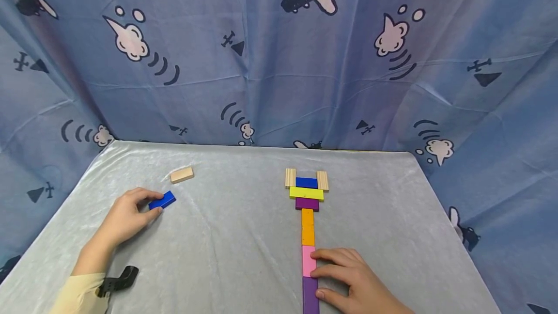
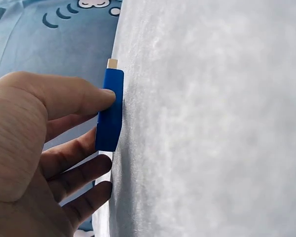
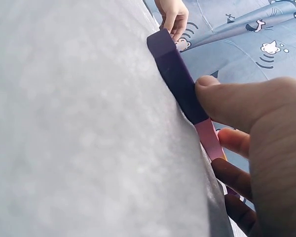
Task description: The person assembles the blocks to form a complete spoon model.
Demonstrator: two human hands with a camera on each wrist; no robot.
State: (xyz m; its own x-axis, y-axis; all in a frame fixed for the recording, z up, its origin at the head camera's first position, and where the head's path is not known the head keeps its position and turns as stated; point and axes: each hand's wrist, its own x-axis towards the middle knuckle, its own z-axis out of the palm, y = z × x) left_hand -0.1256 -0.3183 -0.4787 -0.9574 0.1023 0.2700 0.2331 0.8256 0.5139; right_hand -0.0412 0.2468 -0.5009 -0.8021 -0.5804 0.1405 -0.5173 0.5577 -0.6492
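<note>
Near the left side of the table, my left hand (image 1: pixel 127 214) pinches a blue block (image 1: pixel 165 199) between thumb and fingers. The left wrist view shows the thumb on one face of that blue block (image 2: pixel 110 111), low over the cloth or on it; I cannot tell which. My right hand (image 1: pixel 348 277) rests beside a line of blocks, fingers loosely bent. Its fingertips touch or nearly touch the pink block (image 1: pixel 308 260), and the thumb is at the purple block (image 1: pixel 310 294). In the right wrist view the purple block (image 3: pixel 175 74) lies flat, end to end with the pink one.
Beyond the pink block the line continues with orange (image 1: pixel 307 227), dark purple (image 1: pixel 307 203), yellow (image 1: pixel 306 193) and blue (image 1: pixel 306 182) blocks. Plain wooden blocks (image 1: pixel 290 178) flank the far blue one. A loose wooden block (image 1: pixel 181 175) lies at the back left. A patterned curtain (image 1: pixel 279 62) hangs behind.
</note>
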